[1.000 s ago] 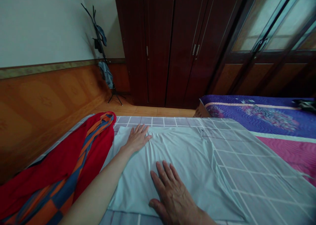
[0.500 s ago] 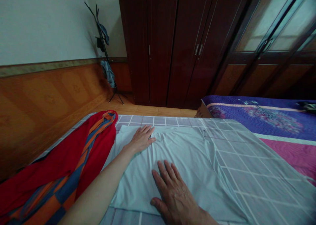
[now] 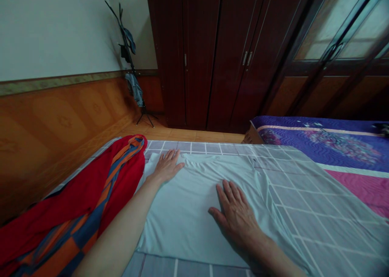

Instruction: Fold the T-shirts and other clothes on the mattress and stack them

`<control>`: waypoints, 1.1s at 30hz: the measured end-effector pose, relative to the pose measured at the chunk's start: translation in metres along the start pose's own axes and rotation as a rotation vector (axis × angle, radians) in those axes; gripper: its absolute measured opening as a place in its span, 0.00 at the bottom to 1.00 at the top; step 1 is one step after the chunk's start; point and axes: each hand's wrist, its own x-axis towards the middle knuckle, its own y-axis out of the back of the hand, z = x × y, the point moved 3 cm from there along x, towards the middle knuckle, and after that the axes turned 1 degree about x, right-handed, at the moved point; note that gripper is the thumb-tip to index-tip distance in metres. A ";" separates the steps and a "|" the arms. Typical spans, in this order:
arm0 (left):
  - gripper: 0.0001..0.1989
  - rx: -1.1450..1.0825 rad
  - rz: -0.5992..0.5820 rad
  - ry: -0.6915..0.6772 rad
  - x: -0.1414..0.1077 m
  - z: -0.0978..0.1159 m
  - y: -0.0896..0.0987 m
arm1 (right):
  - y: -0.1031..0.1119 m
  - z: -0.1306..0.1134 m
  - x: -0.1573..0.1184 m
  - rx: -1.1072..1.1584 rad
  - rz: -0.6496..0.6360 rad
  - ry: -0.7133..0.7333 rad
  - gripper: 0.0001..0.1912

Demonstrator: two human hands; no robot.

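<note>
Left hand (image 3: pixel 167 166) and right hand (image 3: pixel 237 213) are spread over the pale cloth (image 3: pixel 185 218); further creases may be caused by uneven pressure.

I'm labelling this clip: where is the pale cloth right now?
In the head view, the pale cloth lies spread at lower centre on the checked sheet, right of the red cloth, beneath the left hand and right hand.
</note>
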 end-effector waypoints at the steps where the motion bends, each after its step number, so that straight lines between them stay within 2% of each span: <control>1: 0.35 -0.001 0.014 -0.009 0.000 0.001 0.001 | -0.001 0.002 0.000 -0.018 0.029 -0.014 0.32; 5: 0.35 -0.026 -0.002 -0.136 0.000 0.010 -0.002 | -0.006 -0.003 -0.003 -0.018 0.071 0.074 0.31; 7: 0.34 -0.030 0.000 -0.089 0.001 0.010 -0.003 | -0.007 -0.006 -0.005 -0.020 0.072 0.074 0.31; 9: 0.34 -0.025 0.056 -0.016 0.002 0.007 -0.001 | -0.007 -0.006 -0.006 -0.036 0.081 0.017 0.32; 10: 0.34 -0.025 0.094 -0.011 0.002 0.007 0.000 | -0.007 -0.006 -0.006 -0.041 0.082 0.000 0.32; 12: 0.33 -0.035 0.127 -0.087 0.002 0.011 0.002 | -0.006 -0.008 -0.006 -0.027 0.063 0.035 0.31; 15: 0.31 -0.063 0.044 -0.190 0.001 0.019 -0.001 | -0.005 -0.014 -0.007 0.021 0.006 0.155 0.31; 17: 0.30 -0.074 0.001 -0.168 0.000 0.021 -0.003 | -0.005 -0.015 -0.007 0.035 -0.012 0.171 0.30; 21: 0.32 -0.090 0.091 -0.155 -0.001 0.026 0.003 | -0.005 -0.015 -0.008 0.034 -0.021 0.157 0.30; 24: 0.32 -0.079 0.060 -0.209 -0.002 0.028 0.003 | -0.005 -0.015 -0.008 0.027 -0.018 0.164 0.30; 27: 0.34 -0.045 -0.009 -0.122 -0.001 0.019 -0.002 | -0.006 -0.014 -0.007 0.019 -0.009 0.134 0.32; 31: 0.35 0.000 0.026 0.089 0.002 0.001 -0.004 | -0.009 -0.011 -0.006 0.007 0.002 0.038 0.34; 33: 0.35 0.004 0.051 0.078 0.002 0.001 -0.003 | -0.010 -0.011 -0.006 0.008 0.013 0.033 0.34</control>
